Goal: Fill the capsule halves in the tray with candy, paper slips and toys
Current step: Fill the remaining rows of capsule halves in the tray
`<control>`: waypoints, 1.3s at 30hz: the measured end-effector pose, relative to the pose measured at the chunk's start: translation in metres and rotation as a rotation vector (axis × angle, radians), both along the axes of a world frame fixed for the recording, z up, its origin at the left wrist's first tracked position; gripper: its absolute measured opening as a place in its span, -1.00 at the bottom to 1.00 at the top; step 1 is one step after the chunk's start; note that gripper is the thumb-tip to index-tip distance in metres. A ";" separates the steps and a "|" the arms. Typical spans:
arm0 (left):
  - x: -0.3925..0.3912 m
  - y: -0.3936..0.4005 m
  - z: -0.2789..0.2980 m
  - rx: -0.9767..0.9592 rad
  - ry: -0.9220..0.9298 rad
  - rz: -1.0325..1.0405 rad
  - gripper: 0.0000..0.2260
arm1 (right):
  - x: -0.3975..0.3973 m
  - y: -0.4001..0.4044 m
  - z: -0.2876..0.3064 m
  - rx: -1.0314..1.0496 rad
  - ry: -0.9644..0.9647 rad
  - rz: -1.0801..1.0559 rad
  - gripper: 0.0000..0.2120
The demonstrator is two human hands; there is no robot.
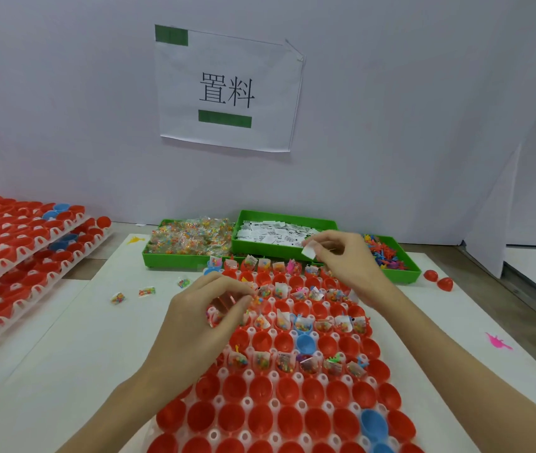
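- Up close, a big white tray lies on the white table, full of red cups and a few blue cups.
- Some far rows hold candy bags, paper and toys; the near rows look bare.
- Behind the tray sit 3 green bins: candy bags, paper slips and little toys.
- Far left, stacked trays hold more red cups.
- On the wall hangs a paper sign.
- Curled over the tray's far part, the left hand grips clear candy bags.
- Near the slip bin, the right hand pinches 1 white slip.
- 3 loose candy bags lie on the table.
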State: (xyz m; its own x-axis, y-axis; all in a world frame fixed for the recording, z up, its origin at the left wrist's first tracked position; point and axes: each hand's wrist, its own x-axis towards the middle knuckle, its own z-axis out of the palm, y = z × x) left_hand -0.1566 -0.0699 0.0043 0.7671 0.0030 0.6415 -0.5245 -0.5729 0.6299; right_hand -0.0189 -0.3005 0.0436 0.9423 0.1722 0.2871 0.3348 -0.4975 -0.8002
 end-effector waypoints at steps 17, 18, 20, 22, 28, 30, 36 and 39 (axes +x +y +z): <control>-0.013 -0.021 0.000 -0.327 0.114 -0.074 -0.92 | -0.108 0.011 -0.018 0.198 -0.054 0.352 -0.90; -0.014 -0.022 -0.001 -0.336 0.118 -0.066 -0.93 | -0.108 0.012 -0.019 0.222 -0.046 0.352 -0.90; -0.015 -0.025 -0.001 -0.339 0.121 -0.043 -0.94 | -0.110 0.014 -0.021 0.258 -0.035 0.355 -0.91; -0.017 -0.027 -0.002 -0.331 0.119 -0.024 -0.94 | -0.113 0.017 -0.023 0.254 -0.029 0.353 -0.91; -0.017 -0.025 0.005 -0.283 0.190 -0.152 -0.75 | -0.113 0.017 -0.024 0.104 -0.152 0.334 -0.82; -0.016 -0.022 0.008 -0.247 0.188 -0.157 -0.80 | -0.114 0.015 -0.023 0.086 -0.164 0.370 -0.82; -0.015 -0.016 0.012 -0.255 0.180 -0.108 -0.89 | -0.106 0.010 -0.011 0.058 -0.089 0.397 -0.84; -0.015 -0.014 0.013 -0.249 0.177 -0.087 -0.89 | -0.068 -0.011 0.002 0.048 -0.155 0.196 -0.86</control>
State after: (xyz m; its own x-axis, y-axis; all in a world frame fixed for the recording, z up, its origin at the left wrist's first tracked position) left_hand -0.1720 -0.0840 0.0168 0.8711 0.0732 0.4856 -0.4342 -0.3473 0.8312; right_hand -0.0867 -0.3115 0.0459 0.8362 0.3302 0.4379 0.5418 -0.3735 -0.7530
